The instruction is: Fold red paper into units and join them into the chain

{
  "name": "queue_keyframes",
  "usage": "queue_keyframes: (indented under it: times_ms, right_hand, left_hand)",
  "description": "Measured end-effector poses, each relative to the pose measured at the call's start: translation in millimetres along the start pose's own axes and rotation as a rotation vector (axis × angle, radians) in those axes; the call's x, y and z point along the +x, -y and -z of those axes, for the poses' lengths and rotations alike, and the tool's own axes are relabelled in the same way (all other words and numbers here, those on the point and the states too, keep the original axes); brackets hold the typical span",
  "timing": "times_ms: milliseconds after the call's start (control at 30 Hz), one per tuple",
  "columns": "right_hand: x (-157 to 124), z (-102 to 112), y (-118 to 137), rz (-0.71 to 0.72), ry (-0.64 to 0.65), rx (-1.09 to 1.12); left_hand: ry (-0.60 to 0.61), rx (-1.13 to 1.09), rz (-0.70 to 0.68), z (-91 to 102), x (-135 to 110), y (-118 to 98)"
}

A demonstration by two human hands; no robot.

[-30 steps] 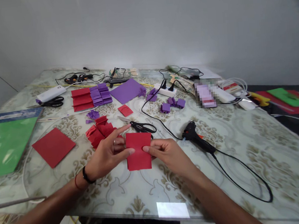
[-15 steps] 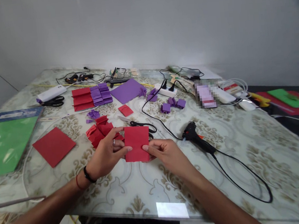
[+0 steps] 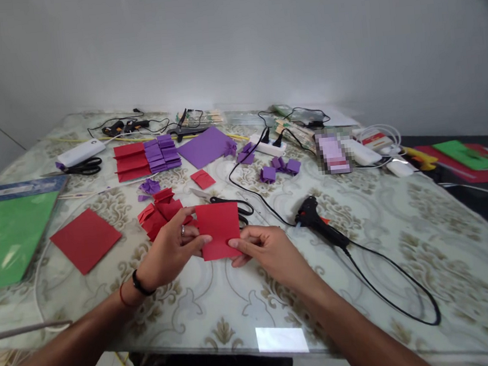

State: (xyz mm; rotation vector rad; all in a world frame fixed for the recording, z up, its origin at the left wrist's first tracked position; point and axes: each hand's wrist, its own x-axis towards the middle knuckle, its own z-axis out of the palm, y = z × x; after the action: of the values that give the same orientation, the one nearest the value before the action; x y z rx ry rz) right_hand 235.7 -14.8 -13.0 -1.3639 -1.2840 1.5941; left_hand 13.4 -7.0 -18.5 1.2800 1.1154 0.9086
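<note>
Fingers of 2 hands are pinched on red paper square: left hand at left edge, right hand at lower right corner. Square is held over table; scissors and folded red pieces are seen just behind.

Two hands: left hand, right hand. One red paper held between them. One flat red square. One green sheet. One purple sheet. Scissors, two pairs: near pair, far pair. One black glue gun. Pieces in the red folded pile: count unclear.
</note>
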Motion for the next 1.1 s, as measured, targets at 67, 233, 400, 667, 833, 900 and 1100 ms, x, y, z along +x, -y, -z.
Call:
queue_keyframes:
  times_ms: [67, 233, 400, 667, 833, 900, 1100]
  right_hand:
    - [0.2, 0.4, -0.1, 0.006, -0.017, 0.012]
    - [-1.5, 2.2, 0.1, 0.060, 0.014, 0.043]
    - [-1.6, 5.0, -3.9, 0.109, 0.013, 0.045]
    - [-5.3, 3.3, -2.7, 0.114, 0.178, -0.112]
    - [-6.2, 3.5, -1.7, 0.206, 0.134, -0.231]
    - [-6.4, 4.2, -1.2, 0.201, 0.153, -0.252]
    - [-7.1, 2.4, -1.1, 0.218, 0.172, -0.233]
  left_hand:
    - [0.100, -0.071, 0.061, -1.5, 0.2, -3.1]
    - [0.183, -0.128, 0.083, -3.2, -0.7, -7.1]
    - [0.136, -0.083, 0.078, -0.7, -1.1, -11.3]
    - [-0.085, 0.098, -0.096, 7.2, -0.6, -13.0]
    - [0.021, 0.190, -0.074, 4.8, -3.8, -10.5]
    - [0.003, 0.219, -0.086, 4.4, -4.1, -9.4]
    - [0.065, 0.251, -0.110, 4.4, -5.1, -4.6]
